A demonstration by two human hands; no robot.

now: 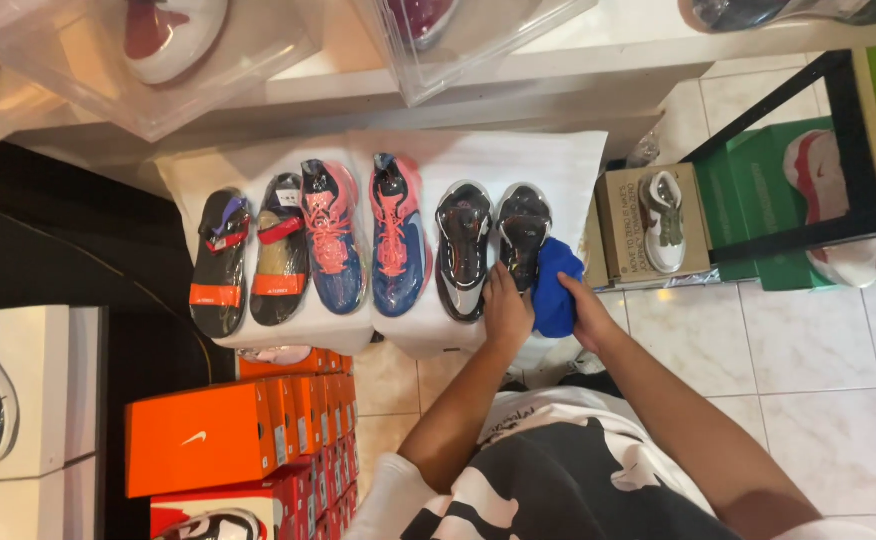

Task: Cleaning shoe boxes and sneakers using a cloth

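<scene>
Right grip (586,312) is closed around a blue cloth (554,288), just right of centre frame. Left grip (507,308) lies flat, fingers spread on the heel of the silver shoe (523,236) beside it. Its mate (462,250) sits left, then blue-pink shoes (332,235) and sandals (220,262) on the white worktop (568,165).

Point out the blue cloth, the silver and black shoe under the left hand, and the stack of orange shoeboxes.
Blue cloth (554,283), head view: middle of the bunched fabric.
Silver and black wrapped shoe (522,232), head view: its dark upper, above the left hand.
Stack of orange cardboard shoeboxes (198,438), head view: lid of the top box.
</scene>
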